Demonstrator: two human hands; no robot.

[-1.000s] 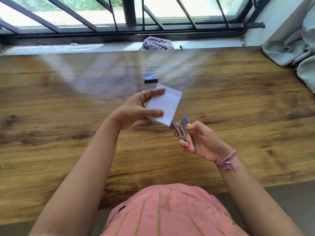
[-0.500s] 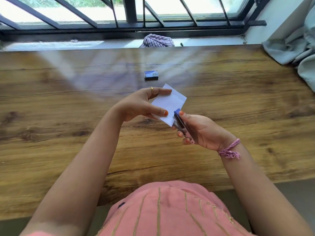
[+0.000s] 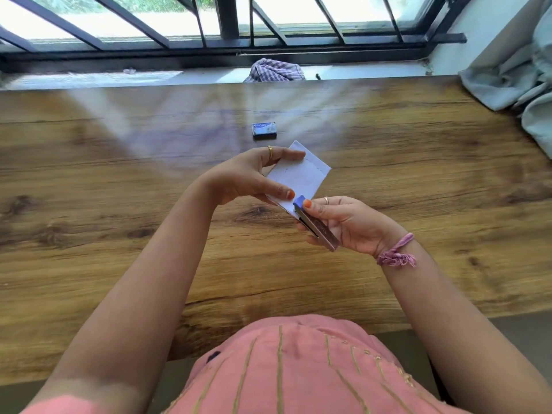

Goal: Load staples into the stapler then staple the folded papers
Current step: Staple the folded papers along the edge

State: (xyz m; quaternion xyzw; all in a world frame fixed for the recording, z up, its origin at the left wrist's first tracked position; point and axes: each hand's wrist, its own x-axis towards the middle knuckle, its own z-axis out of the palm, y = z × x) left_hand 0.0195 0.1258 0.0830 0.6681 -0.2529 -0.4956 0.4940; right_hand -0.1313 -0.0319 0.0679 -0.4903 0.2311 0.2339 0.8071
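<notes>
Only blurred print: staple box (image 3: pixel 265 129).

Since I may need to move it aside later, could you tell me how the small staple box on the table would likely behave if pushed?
The staple box lies flat on the wooden table, so it would probably slide, not roll or tip. It looks small, so it is likely light. The tabletop shows a sheen, so a push might send it skidding.

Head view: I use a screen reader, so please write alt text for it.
A person's left hand pinches folded white paper while the right hand holds a small stapler at its near corner, above a wooden table. A small staple box lies farther back.
</notes>
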